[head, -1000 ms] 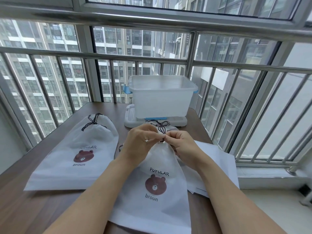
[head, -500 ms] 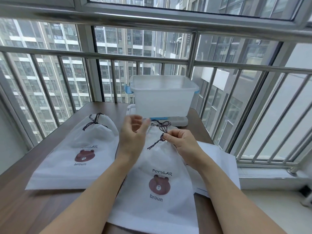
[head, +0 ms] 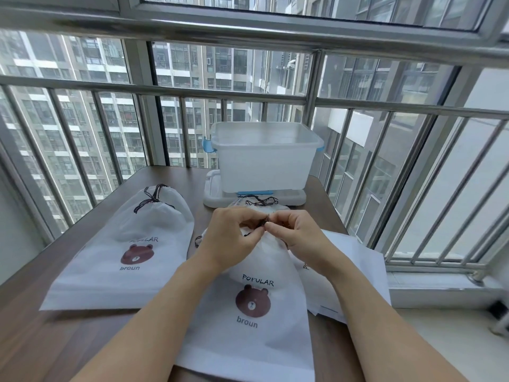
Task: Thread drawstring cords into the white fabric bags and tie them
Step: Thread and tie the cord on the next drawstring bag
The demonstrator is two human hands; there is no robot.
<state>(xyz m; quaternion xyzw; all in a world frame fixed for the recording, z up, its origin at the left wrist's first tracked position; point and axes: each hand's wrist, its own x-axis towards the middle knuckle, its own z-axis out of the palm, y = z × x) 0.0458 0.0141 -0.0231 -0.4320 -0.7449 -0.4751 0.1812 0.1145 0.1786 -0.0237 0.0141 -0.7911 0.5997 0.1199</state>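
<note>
A white fabric bag (head: 253,307) with a brown bear print lies in front of me on the wooden table (head: 33,340). Its neck is gathered between my hands. My left hand (head: 234,238) and my right hand (head: 296,235) meet above the neck, each pinching the dark drawstring cord (head: 265,222) with fingertips. A second white bear bag (head: 132,249) lies to the left, its neck cinched and its dark cord tied. Loose dark cords (head: 261,201) lie just beyond my hands.
A translucent plastic bin (head: 264,158) stands on its lid (head: 212,194) at the table's far edge. A stack of flat white bags (head: 355,268) lies under my right forearm at the right table edge. Metal railing bars (head: 311,100) and windows enclose the far and right sides.
Half a second ago my left hand was lifted and open, away from the cord. It has come back down to meet my right hand, and both now pinch the cord at the bag's neck.
</note>
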